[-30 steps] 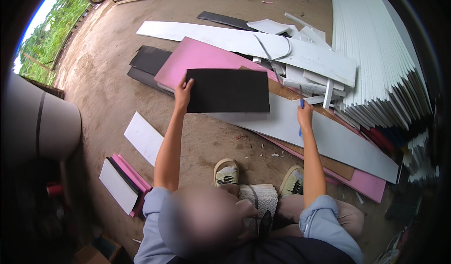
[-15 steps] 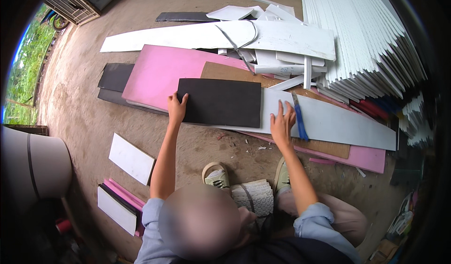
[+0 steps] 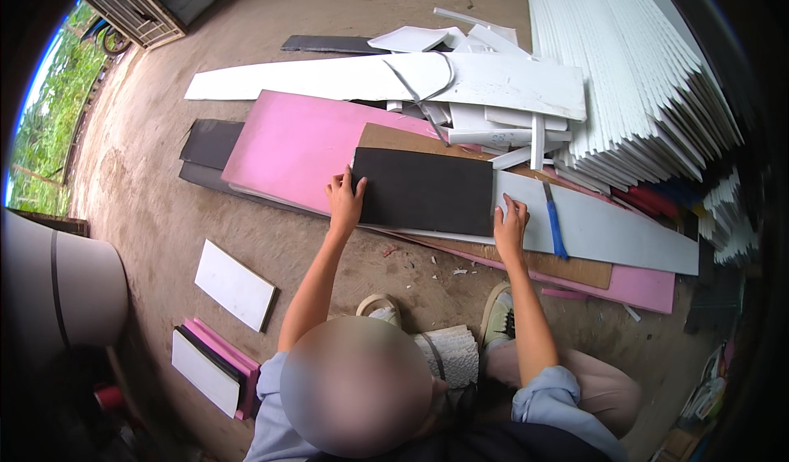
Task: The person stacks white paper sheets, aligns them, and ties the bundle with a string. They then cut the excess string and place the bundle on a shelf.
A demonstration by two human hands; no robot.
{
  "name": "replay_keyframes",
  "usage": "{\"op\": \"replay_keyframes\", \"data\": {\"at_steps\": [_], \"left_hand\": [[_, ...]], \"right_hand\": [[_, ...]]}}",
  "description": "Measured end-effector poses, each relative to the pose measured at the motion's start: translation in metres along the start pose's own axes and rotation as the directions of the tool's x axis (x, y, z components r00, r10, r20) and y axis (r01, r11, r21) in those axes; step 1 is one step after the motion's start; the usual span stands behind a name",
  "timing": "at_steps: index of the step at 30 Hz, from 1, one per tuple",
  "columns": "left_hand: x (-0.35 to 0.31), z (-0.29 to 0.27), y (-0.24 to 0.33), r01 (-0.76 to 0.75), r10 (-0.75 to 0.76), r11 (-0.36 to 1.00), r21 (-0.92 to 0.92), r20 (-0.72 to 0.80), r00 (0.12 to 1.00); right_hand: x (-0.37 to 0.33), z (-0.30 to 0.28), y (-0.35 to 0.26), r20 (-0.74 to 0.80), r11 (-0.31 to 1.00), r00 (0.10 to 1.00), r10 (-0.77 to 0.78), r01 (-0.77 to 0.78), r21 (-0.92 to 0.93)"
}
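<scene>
A black rectangular foam sheet (image 3: 426,191) lies flat on a long white board (image 3: 604,224). My left hand (image 3: 346,203) grips its left edge, with the thumb on top. At the opposite edge is my right hand (image 3: 511,222), its fingers apart and slightly bent, the thumb tip beside the sheet's corner side; it holds nothing. Just right of that hand, a blue-handled knife (image 3: 555,224) rests on the white board. Beneath are a brown board (image 3: 394,137) and a large pink sheet (image 3: 304,145).
Behind lie a long white board (image 3: 271,76) and white offcuts (image 3: 485,117). A tall stack of white sheets (image 3: 608,76) stands at right. On the floor at left are a white rectangle (image 3: 235,285) and a pile of cut pieces (image 3: 205,371), near a large strapped roll (image 3: 90,289).
The black sheet has slid right along the white board, with my left hand moving along at its edge. My right hand has come next to its right edge. The view has shifted slightly.
</scene>
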State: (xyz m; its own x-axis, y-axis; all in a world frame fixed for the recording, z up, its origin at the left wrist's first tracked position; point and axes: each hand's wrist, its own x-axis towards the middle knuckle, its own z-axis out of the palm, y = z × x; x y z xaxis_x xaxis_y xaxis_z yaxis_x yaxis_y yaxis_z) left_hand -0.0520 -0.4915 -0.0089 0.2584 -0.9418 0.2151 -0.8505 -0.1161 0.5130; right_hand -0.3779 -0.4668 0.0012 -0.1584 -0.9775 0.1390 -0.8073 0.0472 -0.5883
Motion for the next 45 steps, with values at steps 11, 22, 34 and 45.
{"op": "replay_keyframes", "data": {"at_steps": [11, 22, 34, 45], "left_hand": [[0.03, -0.025, -0.01, 0.09, -0.03, 0.895, -0.437, 0.142, 0.989], [0.006, -0.025, -0.001, 0.1, -0.052, 0.897, -0.431, 0.123, 0.991], [-0.005, -0.025, -0.003, 0.209, -0.116, 0.737, -0.642, 0.185, 0.976], [0.0, -0.034, -0.012, 0.052, -0.009, 0.96, -0.274, 0.155, 0.988]], "right_hand": [[0.004, 0.019, -0.02, 0.091, 0.984, 0.989, 0.118, -0.129, 0.12], [0.029, 0.007, -0.011, -0.078, 0.977, 0.992, -0.103, 0.086, -0.197], [0.123, 0.034, -0.009, 0.23, 0.995, 0.973, 0.001, -0.024, 0.097], [0.009, 0.015, -0.032, 0.035, 0.995, 0.995, 0.096, -0.095, -0.034]]}}
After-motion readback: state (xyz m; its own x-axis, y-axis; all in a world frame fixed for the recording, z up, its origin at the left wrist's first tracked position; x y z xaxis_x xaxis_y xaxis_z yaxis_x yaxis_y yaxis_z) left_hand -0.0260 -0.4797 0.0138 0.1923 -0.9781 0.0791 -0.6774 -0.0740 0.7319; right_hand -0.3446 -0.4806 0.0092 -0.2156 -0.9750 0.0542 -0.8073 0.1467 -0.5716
